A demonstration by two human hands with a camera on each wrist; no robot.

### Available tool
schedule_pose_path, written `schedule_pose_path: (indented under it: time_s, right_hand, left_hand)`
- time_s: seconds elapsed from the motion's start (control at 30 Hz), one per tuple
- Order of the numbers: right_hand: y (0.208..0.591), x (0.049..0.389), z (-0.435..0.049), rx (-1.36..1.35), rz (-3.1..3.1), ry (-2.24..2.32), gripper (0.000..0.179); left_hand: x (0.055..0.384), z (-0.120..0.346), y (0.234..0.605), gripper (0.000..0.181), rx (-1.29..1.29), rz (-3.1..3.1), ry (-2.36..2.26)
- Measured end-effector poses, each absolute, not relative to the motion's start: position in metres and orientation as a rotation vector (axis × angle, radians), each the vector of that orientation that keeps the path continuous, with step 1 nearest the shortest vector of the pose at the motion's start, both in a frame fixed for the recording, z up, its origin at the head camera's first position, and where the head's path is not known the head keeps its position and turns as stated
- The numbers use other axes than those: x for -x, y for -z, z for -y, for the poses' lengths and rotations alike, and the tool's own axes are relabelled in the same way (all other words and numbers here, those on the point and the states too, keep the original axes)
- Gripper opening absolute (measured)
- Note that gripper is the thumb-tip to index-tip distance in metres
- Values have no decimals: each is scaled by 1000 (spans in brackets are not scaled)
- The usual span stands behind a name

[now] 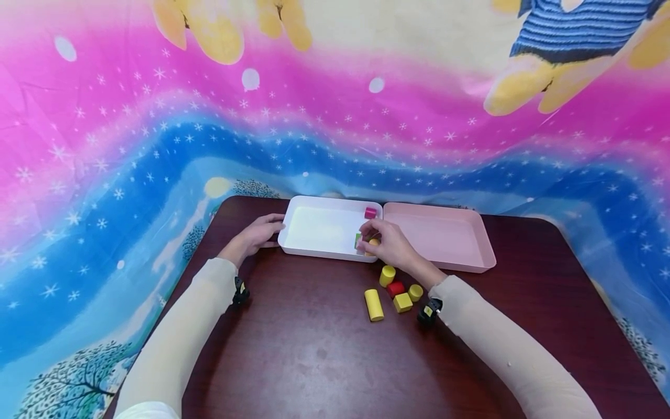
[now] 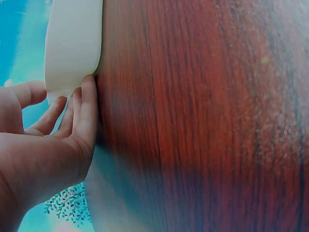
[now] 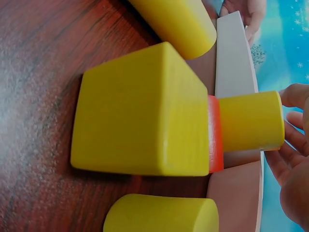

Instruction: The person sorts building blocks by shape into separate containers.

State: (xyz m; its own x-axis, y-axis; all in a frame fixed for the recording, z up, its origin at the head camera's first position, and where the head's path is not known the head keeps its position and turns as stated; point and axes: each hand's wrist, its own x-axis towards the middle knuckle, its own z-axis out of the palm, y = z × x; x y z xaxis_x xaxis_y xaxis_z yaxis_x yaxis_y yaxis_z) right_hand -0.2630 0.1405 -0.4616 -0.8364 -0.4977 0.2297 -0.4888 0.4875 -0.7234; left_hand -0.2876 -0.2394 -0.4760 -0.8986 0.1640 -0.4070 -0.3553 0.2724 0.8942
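Note:
My left hand (image 1: 257,234) holds the left end of a white tray (image 1: 319,230). In the left wrist view, its fingers (image 2: 86,106) meet the tray's lower edge, and another digit reaches the upper rim. Over the tray's right end, my right hand (image 1: 389,241) pinches a small green block (image 1: 358,240) between thumb and fingertips. An orange piece (image 1: 373,245) shows beneath that hand, partly hidden. Farther back in the same tray lies a magenta block (image 1: 370,213). In the right wrist view, the right hand (image 3: 294,145) appears beyond a yellow cylinder, its fingertips partly hidden.
A pink tray (image 1: 439,233) adjoins the white one on the right. Near the right forearm are an upright yellow cylinder (image 1: 387,276), a red block (image 1: 395,289), a short yellow cylinder (image 1: 416,292), a yellow cube (image 1: 402,302) and a long yellow cylinder (image 1: 374,305). Printed cloth hangs behind the table.

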Motion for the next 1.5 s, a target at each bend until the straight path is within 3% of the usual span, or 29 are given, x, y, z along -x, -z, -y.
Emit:
schedule_pose_path:
  time_s: [0.67, 1.5]
  right_hand:
    - [453, 258, -159, 882, -2736, 1356, 28]
    - [432, 221, -185, 916, -2808, 1328, 29]
  left_hand:
    - [287, 239, 476, 55, 170, -2129, -1673]
    - [288, 242, 480, 56, 178, -2136, -1680]
